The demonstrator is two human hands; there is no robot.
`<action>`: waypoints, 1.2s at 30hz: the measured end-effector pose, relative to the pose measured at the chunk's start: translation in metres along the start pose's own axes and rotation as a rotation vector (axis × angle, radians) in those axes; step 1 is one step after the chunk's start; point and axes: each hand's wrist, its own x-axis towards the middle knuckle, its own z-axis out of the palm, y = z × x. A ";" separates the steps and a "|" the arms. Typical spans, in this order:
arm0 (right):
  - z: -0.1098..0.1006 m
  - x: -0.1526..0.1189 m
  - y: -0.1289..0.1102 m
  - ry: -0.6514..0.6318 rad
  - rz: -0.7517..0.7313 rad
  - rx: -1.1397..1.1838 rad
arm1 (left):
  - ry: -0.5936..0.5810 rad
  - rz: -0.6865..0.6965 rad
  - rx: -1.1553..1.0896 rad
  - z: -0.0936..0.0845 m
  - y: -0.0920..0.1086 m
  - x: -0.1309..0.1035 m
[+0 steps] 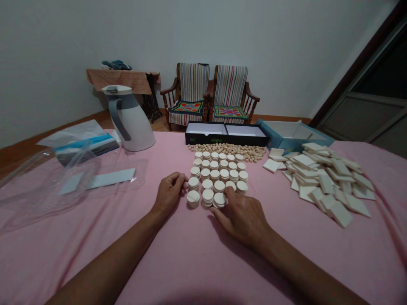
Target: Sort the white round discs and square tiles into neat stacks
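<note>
Stacks of round, pale wooden discs [215,175] stand in close rows on the pink cloth. My right hand [244,216] is at the front row, thumb and forefinger around a front stack of discs [219,199]; its other fingers are partly hidden behind the palm. To the left of the rows, my left hand [170,190] rests on its side with the fingers curled, close to the leftmost stacks. Nothing shows in it. Small wooden beads [227,149] lie in a band behind the discs.
A black two-part box [206,139] and a blue box [286,137] stand at the back. Square wooden tiles [329,178] are heaped at right. At left are a white jug [135,125], a tissue pack [87,148] and clear plastic trays [111,184]. Two chairs [194,87] stand beyond.
</note>
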 end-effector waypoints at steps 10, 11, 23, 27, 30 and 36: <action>0.005 0.003 -0.005 -0.042 0.036 -0.012 | -0.007 0.020 0.005 -0.001 -0.003 0.000; 0.005 0.003 -0.005 -0.041 0.038 -0.006 | -0.006 0.016 0.002 -0.001 -0.002 0.000; -0.002 -0.005 0.002 0.033 0.037 0.055 | 0.018 0.011 -0.004 0.001 0.006 -0.002; -0.009 -0.014 0.023 0.101 0.068 0.077 | 0.057 0.027 0.019 0.001 0.009 -0.003; -0.012 -0.016 0.051 0.084 0.122 0.003 | 0.124 0.058 0.057 0.001 0.014 -0.005; -0.007 -0.001 0.113 0.023 0.195 -0.165 | 0.239 0.094 0.137 -0.001 0.021 -0.008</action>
